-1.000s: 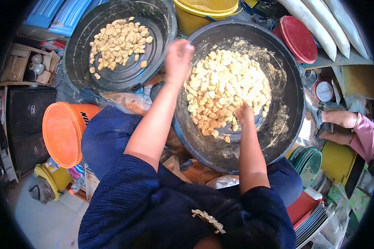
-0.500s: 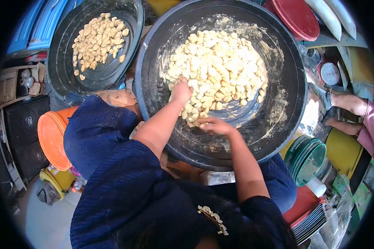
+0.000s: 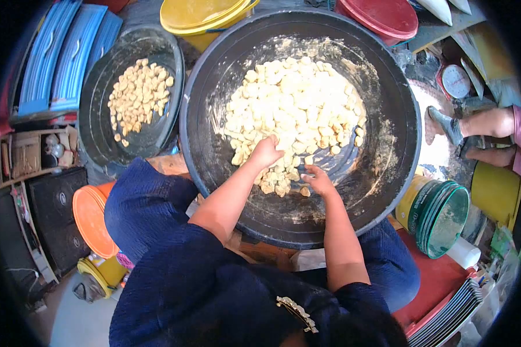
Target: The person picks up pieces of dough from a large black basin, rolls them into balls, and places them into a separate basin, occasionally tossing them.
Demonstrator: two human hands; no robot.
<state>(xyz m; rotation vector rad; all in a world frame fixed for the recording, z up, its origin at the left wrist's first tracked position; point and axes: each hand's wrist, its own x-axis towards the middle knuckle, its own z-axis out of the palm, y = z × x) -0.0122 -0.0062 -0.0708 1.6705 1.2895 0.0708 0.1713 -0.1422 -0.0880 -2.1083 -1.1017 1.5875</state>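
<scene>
A large black basin (image 3: 382, 168) in front of me holds a heap of small pale dough-like pieces (image 3: 295, 104), floury and rounded. My left hand (image 3: 265, 152) rests at the near left edge of the heap, its fingers curled in; whatever lies in them is hidden. To its right, low over the basin floor, my right hand (image 3: 320, 180) has its fingers apart, with nothing visible between them. A small cluster of pieces lies between and below the two hands, and one loose piece (image 3: 305, 191) sits just left of my right hand.
A smaller dark basin (image 3: 92, 127) at the left holds browner pieces (image 3: 140, 92). Around me stand a yellow bucket (image 3: 205, 14), a red tub (image 3: 382, 20), an orange bucket (image 3: 92, 220) and a green-rimmed bucket (image 3: 443, 220). Another person's leg (image 3: 486, 124) shows at right.
The camera view has shifted. My left hand has moved a little inward along the heap's near edge. My right hand has drawn away to the right from the nearest pieces, its fingers now spread.
</scene>
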